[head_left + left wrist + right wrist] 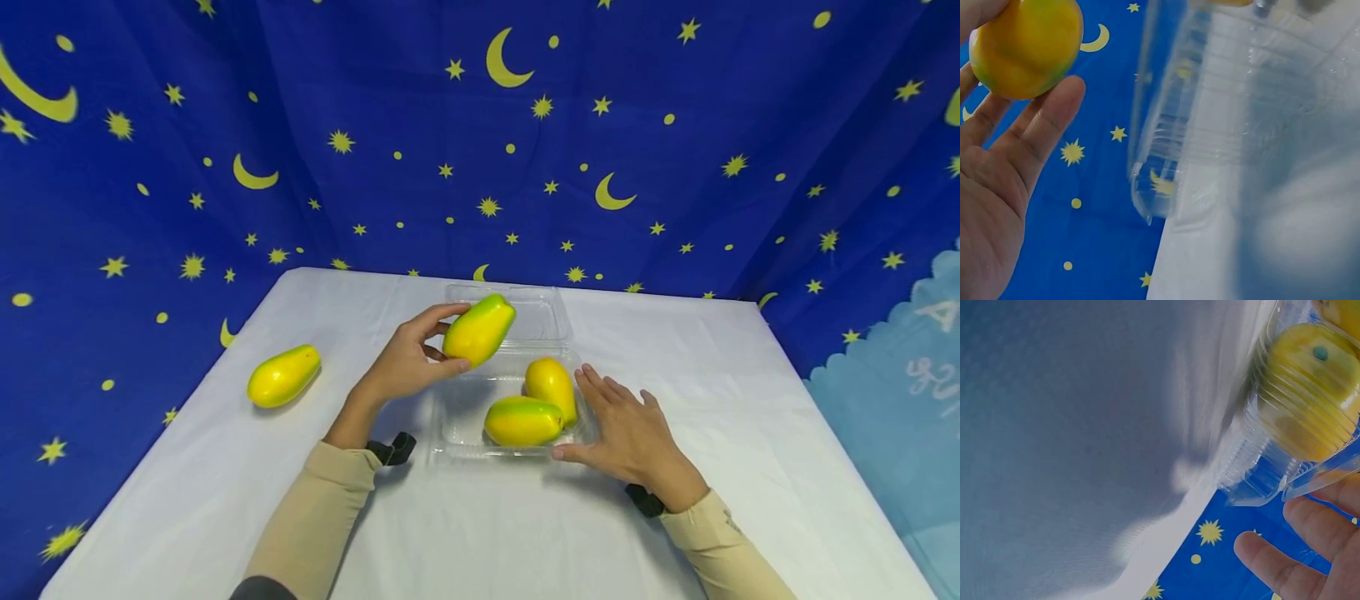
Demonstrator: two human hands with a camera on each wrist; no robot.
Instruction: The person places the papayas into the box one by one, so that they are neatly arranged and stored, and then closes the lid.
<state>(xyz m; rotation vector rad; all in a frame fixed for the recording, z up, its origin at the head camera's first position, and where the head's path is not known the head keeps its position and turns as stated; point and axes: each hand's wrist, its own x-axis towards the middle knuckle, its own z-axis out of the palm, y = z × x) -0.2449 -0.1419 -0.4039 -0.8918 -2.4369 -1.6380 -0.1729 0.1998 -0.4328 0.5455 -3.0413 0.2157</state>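
My left hand (405, 360) grips a yellow-green papaya (478, 331) above the clear plastic box (467, 412), thumb and fingers on opposite sides of it. In the left wrist view, the held papaya (1029, 47) sits against the fingers, beside the see-through box wall (1166, 140). Two more papayas lie in the right part of the box: one crosswise in front (522, 422), another behind it (551, 383). Spread at the box's right edge, my right hand (630, 429) holds nothing. Its fingertips (1304, 515) are close to the box wall in the right wrist view; contact is unclear.
A separate papaya (285, 377) lies on the white-covered table (495, 533), left of my left arm. The box's lid (540, 317) is folded back towards the far table edge. A blue curtain (420, 108) with moons and stars hangs behind and at the sides.
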